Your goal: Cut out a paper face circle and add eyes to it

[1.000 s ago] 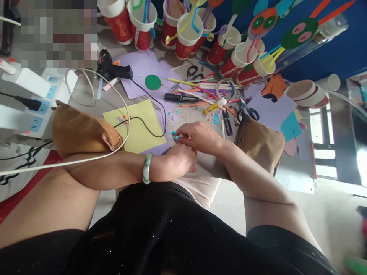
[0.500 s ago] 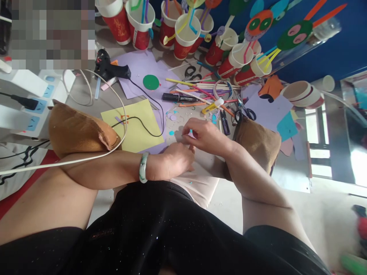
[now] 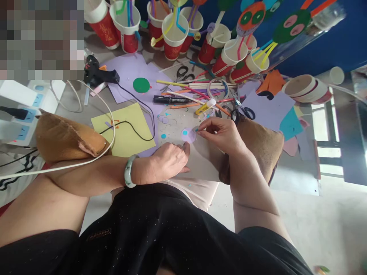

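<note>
A pale purple paper disc (image 3: 191,138) with a small blue dot (image 3: 185,133) on it lies on the table. My left hand (image 3: 166,160) is palm down just below, its index fingertip at the disc's lower edge and its thumb apart. On the disc's right side, my right hand (image 3: 223,133) pinches a tiny blue-green paper piece (image 3: 196,130) between thumb and index finger. Another loose blue dot (image 3: 163,136) and purple paper scraps (image 3: 164,120) lie to the left. What is under my left palm is hidden.
Brown cushions support my left (image 3: 69,133) and right (image 3: 262,149) forearms. A white cable (image 3: 113,126) crosses over my left arm. Behind lie a black marker (image 3: 172,99), yellow cutter (image 3: 202,109), scissors (image 3: 243,110), straws and a glue gun (image 3: 100,72). Red paper cups (image 3: 173,42) stand at the back.
My right hand has moved right, away from my left hand, and shows a tiny blue-green piece in its fingertips. The purple disc with its blue dot has come into view between them.
</note>
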